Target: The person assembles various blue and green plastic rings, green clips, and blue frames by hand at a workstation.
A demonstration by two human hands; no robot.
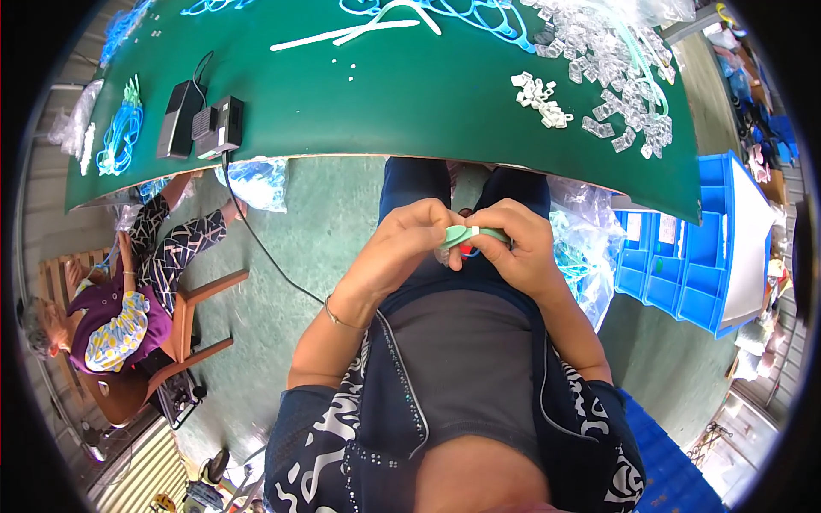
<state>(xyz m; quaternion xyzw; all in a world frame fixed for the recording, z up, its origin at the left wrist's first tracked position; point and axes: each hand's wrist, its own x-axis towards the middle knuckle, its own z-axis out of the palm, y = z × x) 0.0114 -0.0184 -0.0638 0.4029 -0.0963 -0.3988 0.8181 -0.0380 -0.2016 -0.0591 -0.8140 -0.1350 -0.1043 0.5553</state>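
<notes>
Above my lap, just off the table's near edge, both hands are closed on a light green flat strap [456, 233]. My left hand [407, 244] pinches its rounded, wider end between thumb and fingers. My right hand [519, 245] grips the narrower part on the other side. A small white clip [475, 230] sits around the strap between my hands. Under my left fingertips is a clear piece, mostly hidden. Something small, red and blue, shows below the strap; I cannot make out what it is.
On the green table [342, 115] are a pile of clear plastic pieces [611, 77], small white clips [542, 101], blue cords [466, 17], a cord bundle [121, 137] and a black device [221, 128] with a hanging cable. Blue bins [676, 248] stand right; a person [120, 321] sits left.
</notes>
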